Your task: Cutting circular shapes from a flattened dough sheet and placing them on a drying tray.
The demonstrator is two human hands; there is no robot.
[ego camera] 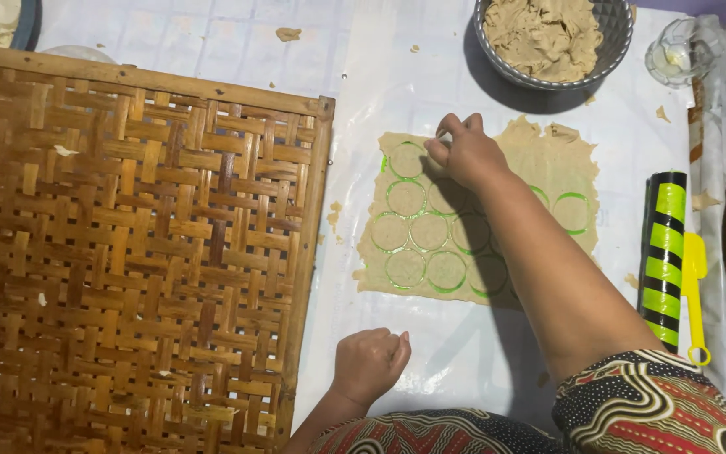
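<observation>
A flat sheet of tan dough lies on a white plastic-covered surface, marked with several cut circles outlined in green. My right hand presses down on the sheet's upper left part, fingers closed around something small that I cannot make out. My left hand rests as a loose fist on the white surface below the dough, holding nothing visible.
A large woven bamboo tray fills the left side. A metal bowl of dough stands at the top. A green-and-black striped rolling pin and a yellow plastic tool lie to the right; a small glass sits top right.
</observation>
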